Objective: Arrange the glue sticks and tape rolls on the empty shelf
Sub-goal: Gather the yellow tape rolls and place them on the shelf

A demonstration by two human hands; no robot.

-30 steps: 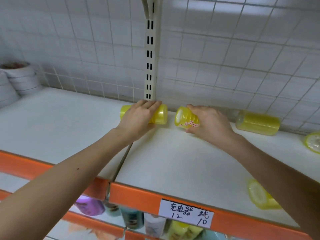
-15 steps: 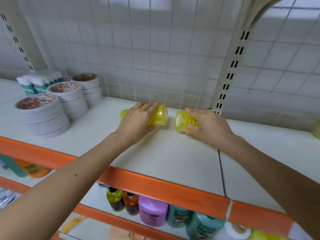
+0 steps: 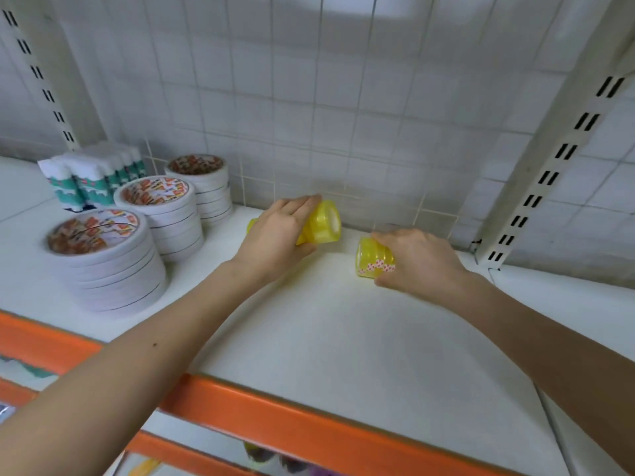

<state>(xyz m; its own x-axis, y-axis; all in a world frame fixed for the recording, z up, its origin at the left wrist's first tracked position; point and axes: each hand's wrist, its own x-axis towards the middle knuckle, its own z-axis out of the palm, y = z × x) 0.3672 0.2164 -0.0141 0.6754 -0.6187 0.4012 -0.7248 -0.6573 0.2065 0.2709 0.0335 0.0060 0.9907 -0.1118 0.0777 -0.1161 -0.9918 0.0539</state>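
Both hands are busy close to the back wall (image 3: 343,115), each one grasping a sleeve of yellow tape rolls. The left hand (image 3: 275,235) curls over the left tape sleeve (image 3: 323,223), palm on top and thumb underneath; the sleeve lies on its side with one round end facing right, almost against the back wall. The right hand (image 3: 419,259) wraps its fingers round the right tape sleeve (image 3: 372,261), which sits a little farther out from the back wall, its round end facing left and a band of red-and-white pattern along its lower side. The two sleeves are near each other but apart, with bare board between them.

Under them, the white shelf (image 3: 343,338) runs out from the back wall to an orange front edge (image 3: 309,427). A slotted post (image 3: 549,166) rises along the back wall to the right of the right hand. Left of the left hand stand three stacks of white tape rolls: the front stack (image 3: 103,262) farthest from the back wall, the middle stack (image 3: 165,214) behind it, and the rear stack (image 3: 202,187) against the back wall. Upright glue sticks (image 3: 86,180), white-capped with green labels, are grouped left of those stacks, near the back wall.
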